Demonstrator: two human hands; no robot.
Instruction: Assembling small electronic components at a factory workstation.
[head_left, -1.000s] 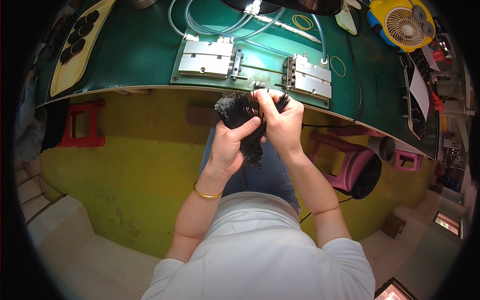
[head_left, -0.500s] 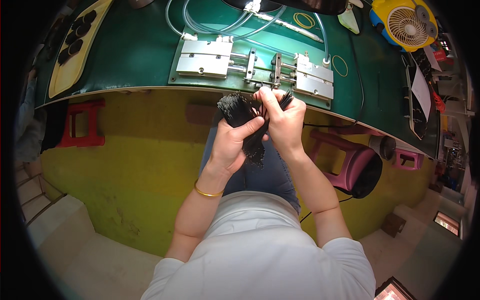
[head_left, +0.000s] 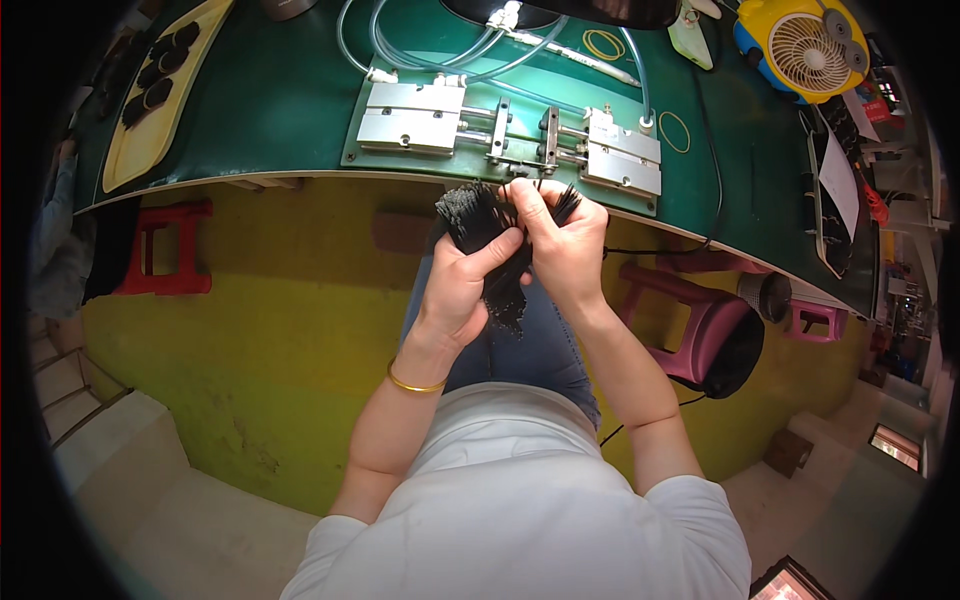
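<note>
Just off the table's near edge, my left hand (head_left: 460, 282) is wrapped round a thick bundle of thin black wire-like strands (head_left: 470, 212). Their cut ends fan out at the top, and more ends hang below my fingers. My right hand (head_left: 568, 250) is closed on a smaller bunch of the same strands (head_left: 566, 204), its thumb and forefinger pinched together near the tips beside the bundle. Exactly what sits in that pinch is too small to make out. Right beyond my fingers stands a clamp fixture with two silver pneumatic cylinders (head_left: 410, 117) and facing metal jaws (head_left: 548, 138).
Clear air hoses (head_left: 375, 45) loop behind the fixture on the green table (head_left: 270, 110). A yellow tray (head_left: 140, 150) with black bundles lies at the far left. A yellow and blue fan (head_left: 805, 58) stands far right. Red (head_left: 180, 212) and pink (head_left: 690, 325) stools are below.
My right hand has shifted slightly left and its thumb and fingers have moved a little against the strands. My left hand keeps its hold on the bundle.
</note>
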